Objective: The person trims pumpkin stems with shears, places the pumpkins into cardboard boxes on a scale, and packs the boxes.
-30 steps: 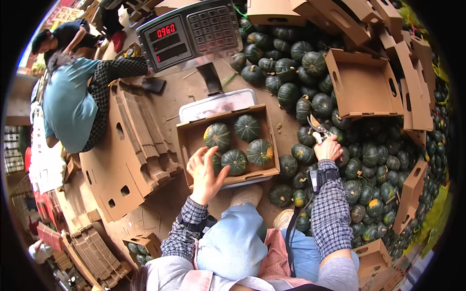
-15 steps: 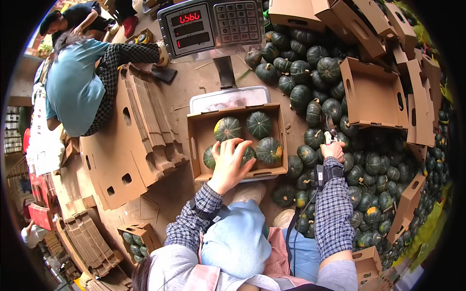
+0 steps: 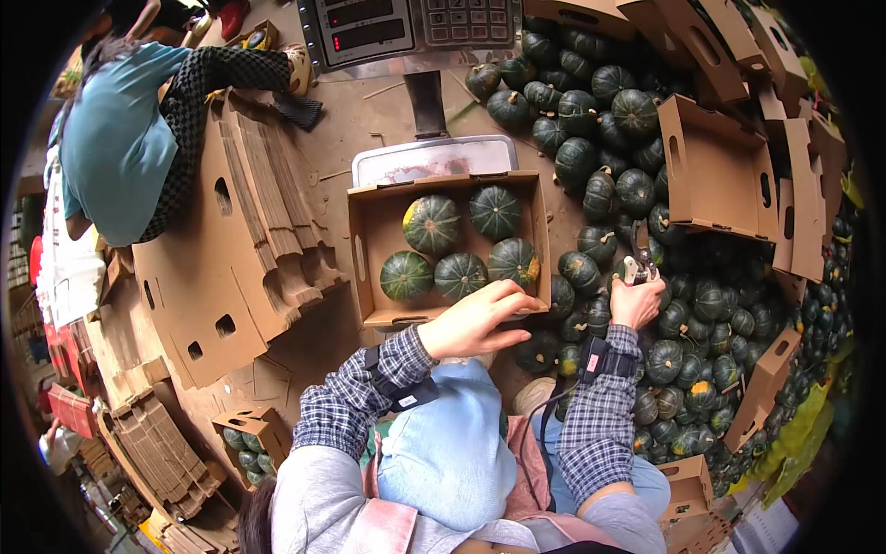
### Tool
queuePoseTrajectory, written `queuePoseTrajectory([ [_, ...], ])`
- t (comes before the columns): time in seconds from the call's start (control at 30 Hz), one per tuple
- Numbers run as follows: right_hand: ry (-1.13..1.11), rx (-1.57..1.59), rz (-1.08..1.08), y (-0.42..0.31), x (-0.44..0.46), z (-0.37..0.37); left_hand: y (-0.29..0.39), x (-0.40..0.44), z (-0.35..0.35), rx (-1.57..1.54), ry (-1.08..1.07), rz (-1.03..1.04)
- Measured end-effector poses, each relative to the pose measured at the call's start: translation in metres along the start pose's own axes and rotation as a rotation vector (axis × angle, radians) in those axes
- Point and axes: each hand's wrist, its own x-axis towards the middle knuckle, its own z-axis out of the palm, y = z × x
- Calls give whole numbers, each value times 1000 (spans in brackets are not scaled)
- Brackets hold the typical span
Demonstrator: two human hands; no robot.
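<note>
A shallow cardboard box sits on the metal scale platform. Several dark green squashes lie inside it, one with a yellow patch and another with orange marks. My left hand is over the box's near edge at the right, fingers apart and holding nothing. To the right, my right hand is closed round the handles of pruning shears, whose blades point away from me over the squash pile.
The scale's display stands behind the box. Flattened cardboard is stacked at the left, near a crouching person in a blue shirt. An empty box rests on the pile at the right. A small box of squashes is at lower left.
My left hand has moved from over the squashes to the box's near right edge, uncovering the front squashes. My right hand still grips the shears. The view has shifted slightly.
</note>
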Motion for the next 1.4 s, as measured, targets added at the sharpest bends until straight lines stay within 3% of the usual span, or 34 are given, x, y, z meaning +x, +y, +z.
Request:
queuePoseTrajectory([
  [0.07, 24, 416, -106, 9, -21, -39, 3, 10, 4, -320, -13, -77],
  [0.1, -84, 592, -112, 5, -32, -64, 1, 14, 13, -721, -11, -262],
  [0.13, -284, 1051, -111, 0, -43, -79, -4, 19, 22, -1047, 17, -357],
  [0.2, -676, 1378, -10, -11, -60, -101, -9, 34, 32, -1450, 15, -537],
  [0.27, -831, 1342, 90, -14, -68, -109, -8, 44, 47, -1851, 36, -581],
  [0.33, -565, 859, -310, 7, -70, -101, -7, 40, 44, -2081, -67, -487],
  [0.37, -431, 738, -429, 21, -71, -91, -6, 37, 44, -2130, -5, -528],
  [0.47, -296, 401, -682, 20, -74, -111, -1, 33, 39, -2116, -26, -467],
  [0.53, -249, 355, -718, 20, -76, -108, -4, 31, 41, -2096, -8, -484],
  [0.6, -285, 340, -709, 13, -77, -111, -3, 31, 43, -2037, 56, -597],
  [0.67, -271, 313, -752, 10, -77, -110, -2, 31, 44, -1958, 8, -558],
  [0.83, -361, 279, -645, 20, -82, -98, 6, 32, 41, -1839, 29, -698],
  [0.93, -377, 203, -626, 28, -71, -106, 14, 45, 42, -1833, -11, -845],
  [1.0, -321, 301, -634, 44, -63, -94, 12, 56, 48, -1853, -84, -814],
  [1.07, -352, 342, -577, 59, -52, -92, 20, 70, 57, -1903, -221, -769],
  [1.13, -383, 273, -499, 70, -47, -105, 15, 78, 69, -1863, -207, -811],
  [1.27, -233, 324, -446, 116, -44, -96, 20, 95, 95, -1788, -287, -919],
  [1.33, -360, 311, -74, 130, -43, -103, 19, 99, 111, -1499, -217, -898],
  [1.4, -148, 534, 171, 152, -53, -100, 15, 100, 127, -1164, -209, -724],
])
